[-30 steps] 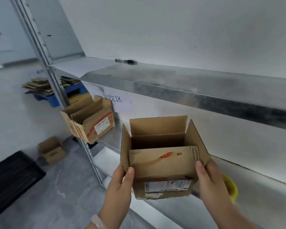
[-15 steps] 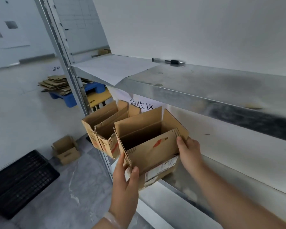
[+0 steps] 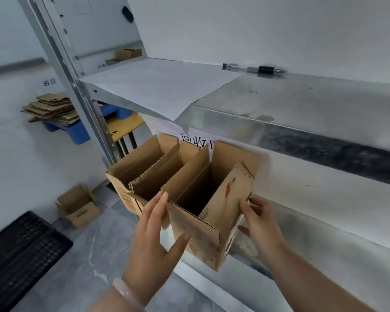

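Your left hand (image 3: 153,233) lies flat against the open cardboard box (image 3: 221,203), with the fingers straight along its left wall and the thumb spread on the near face. Your right hand (image 3: 262,221) grips the box's right edge with curled fingers. The box stands upright between your hands at the front edge of the lower metal shelf (image 3: 324,262); I cannot tell whether it rests there. Just beyond your left fingertips it touches a second open carton (image 3: 149,163). High above your right hand, a pen (image 3: 260,69) lies on the upper shelf (image 3: 302,102).

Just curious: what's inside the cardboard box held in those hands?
Nothing shows inside the box: only bare cardboard walls. Its floor is lost in shadow behind the near wall.
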Demonstrator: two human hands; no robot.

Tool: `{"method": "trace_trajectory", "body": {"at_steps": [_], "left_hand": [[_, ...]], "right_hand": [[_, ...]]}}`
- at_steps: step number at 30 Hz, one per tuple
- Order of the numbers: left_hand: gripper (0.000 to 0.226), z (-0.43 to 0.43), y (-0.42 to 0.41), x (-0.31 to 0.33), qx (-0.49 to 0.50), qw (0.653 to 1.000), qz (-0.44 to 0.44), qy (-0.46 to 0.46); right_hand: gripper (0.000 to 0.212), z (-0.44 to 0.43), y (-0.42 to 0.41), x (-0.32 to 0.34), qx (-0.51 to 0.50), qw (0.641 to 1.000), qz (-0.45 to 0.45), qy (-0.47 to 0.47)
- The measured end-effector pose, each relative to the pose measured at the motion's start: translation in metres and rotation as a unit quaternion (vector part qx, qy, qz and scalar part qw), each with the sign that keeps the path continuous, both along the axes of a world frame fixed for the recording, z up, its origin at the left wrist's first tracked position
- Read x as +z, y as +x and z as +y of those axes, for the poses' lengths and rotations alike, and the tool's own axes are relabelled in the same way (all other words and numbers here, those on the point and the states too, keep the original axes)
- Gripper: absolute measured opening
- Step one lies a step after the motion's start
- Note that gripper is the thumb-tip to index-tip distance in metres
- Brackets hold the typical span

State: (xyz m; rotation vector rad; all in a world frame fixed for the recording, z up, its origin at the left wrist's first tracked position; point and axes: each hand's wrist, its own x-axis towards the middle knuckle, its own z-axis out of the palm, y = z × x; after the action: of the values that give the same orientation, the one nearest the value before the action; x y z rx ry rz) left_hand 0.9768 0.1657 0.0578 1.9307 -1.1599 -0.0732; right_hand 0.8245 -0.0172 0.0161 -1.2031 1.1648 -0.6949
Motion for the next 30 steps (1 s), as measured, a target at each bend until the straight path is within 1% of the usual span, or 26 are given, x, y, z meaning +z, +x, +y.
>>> {"method": "trace_trajectory", "body": {"at_steps": [1, 4, 6, 8, 11, 12, 14, 16, 19, 22, 25, 26, 27, 30], "left_hand": [[0.092, -0.002, 0.006, 0.002, -0.017, 1.0, -0.004, -0.003], [0.088, -0.005, 0.022, 0.007, -0.051, 0.999, -0.009, -0.014], [0.082, -0.006, 0.032, 0.013, -0.064, 0.998, -0.018, -0.016], [0.073, -0.008, 0.039, 0.021, -0.081, 0.996, -0.043, -0.015], [0.062, -0.014, 0.035, 0.043, -0.146, 0.981, -0.108, -0.06], [0.058, -0.018, 0.028, 0.053, -0.17, 0.971, -0.148, -0.077], [0.051, -0.03, 0.005, 0.072, -0.212, 0.943, -0.224, -0.123], [0.046, -0.046, -0.03, 0.081, -0.273, 0.916, -0.249, -0.156], [0.045, -0.067, -0.099, 0.076, -0.368, 0.883, -0.253, -0.144], [0.046, -0.083, -0.179, 0.062, -0.408, 0.86, -0.281, -0.119], [0.046, -0.093, -0.271, 0.051, -0.454, 0.841, -0.273, -0.111], [0.047, -0.094, -0.303, 0.049, -0.469, 0.837, -0.259, -0.109], [0.047, -0.094, -0.335, 0.048, -0.484, 0.835, -0.24, -0.109], [0.05, -0.089, -0.431, 0.049, -0.536, 0.818, -0.181, -0.107]], "right_hand": [[0.05, 0.004, 0.007, -0.002, 0.001, 1.0, -0.011, 0.008], [0.055, 0.012, 0.028, 0.001, 0.019, 1.0, -0.003, 0.005], [0.053, 0.017, 0.035, 0.011, 0.049, 0.999, 0.008, -0.007], [0.056, 0.023, 0.03, 0.02, 0.066, 0.995, 0.064, -0.043], [0.057, 0.042, 0.0, 0.033, 0.031, 0.981, 0.148, -0.123], [0.057, 0.049, -0.015, 0.039, 0.026, 0.969, 0.182, -0.164], [0.058, 0.066, -0.051, 0.05, 0.019, 0.934, 0.254, -0.252], [0.06, 0.081, -0.092, 0.062, -0.012, 0.908, 0.287, -0.306], [0.061, 0.103, -0.16, 0.073, -0.103, 0.889, 0.298, -0.331], [0.062, 0.123, -0.236, 0.075, -0.171, 0.858, 0.344, -0.342], [0.066, 0.147, -0.325, 0.07, -0.213, 0.82, 0.411, -0.336], [0.066, 0.157, -0.355, 0.07, -0.223, 0.815, 0.427, -0.324], [0.065, 0.167, -0.385, 0.07, -0.238, 0.816, 0.43, -0.304], [0.062, 0.198, -0.471, 0.08, -0.308, 0.827, 0.406, -0.239]]}}
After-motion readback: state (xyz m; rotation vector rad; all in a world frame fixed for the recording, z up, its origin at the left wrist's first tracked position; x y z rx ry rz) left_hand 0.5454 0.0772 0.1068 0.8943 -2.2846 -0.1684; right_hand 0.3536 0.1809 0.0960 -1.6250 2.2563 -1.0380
